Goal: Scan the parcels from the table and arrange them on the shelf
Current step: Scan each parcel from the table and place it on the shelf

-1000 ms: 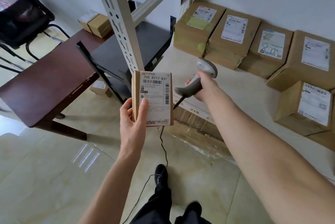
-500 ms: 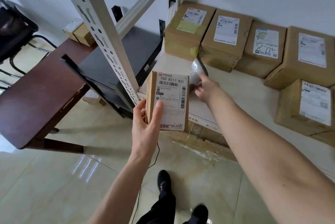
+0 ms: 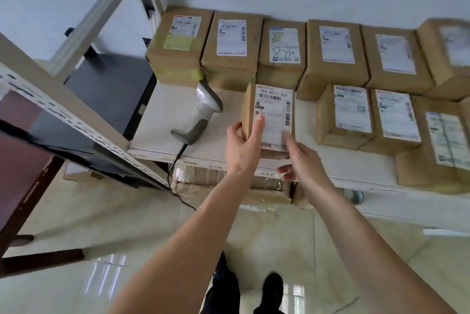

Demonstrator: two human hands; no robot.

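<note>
A small brown parcel (image 3: 273,110) with a white label reading 700 R217 831 is over the front part of the white shelf (image 3: 162,120). My left hand (image 3: 243,143) grips its left edge, thumb across the label. My right hand (image 3: 301,158) touches its lower right corner with the fingertips, fingers apart. The grey barcode scanner (image 3: 201,115) lies on the shelf to the left of the parcel, free of both hands, its black cable hanging down to the floor.
Several labelled brown boxes (image 3: 234,47) line the back of the shelf, and more stand at the right (image 3: 346,115). A perforated grey shelf post (image 3: 63,108) slants at the left, beside a dark table (image 3: 23,161). Taped boxes (image 3: 203,181) sit under the shelf.
My right hand has put the scanner down on the shelf and come over to the parcel. My left hand has carried the parcel right and forward over the shelf.
</note>
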